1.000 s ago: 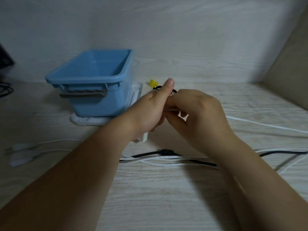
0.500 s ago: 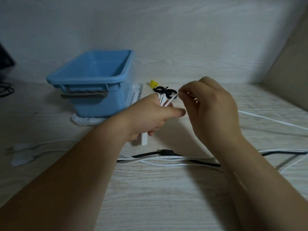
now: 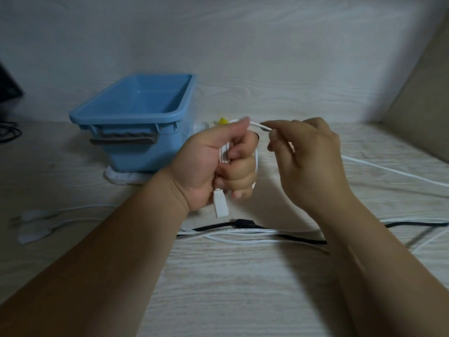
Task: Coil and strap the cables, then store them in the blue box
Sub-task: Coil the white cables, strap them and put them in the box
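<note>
Above the pale wood-grain counter (image 3: 230,288), my left hand (image 3: 213,166) is clenched round a coiled bundle of thin white cable (image 3: 224,154), and a flat white plug (image 3: 220,206) hangs out below the fist. My right hand (image 3: 308,156) pinches the strand that leads out of the bundle's top, just beside my left thumb. Behind the left hand stands the open blue plastic box (image 3: 136,155). Other loose white cables (image 3: 243,233) and a black cable (image 3: 218,226) lie on the counter under my forearms, well apart from the box.
</note>
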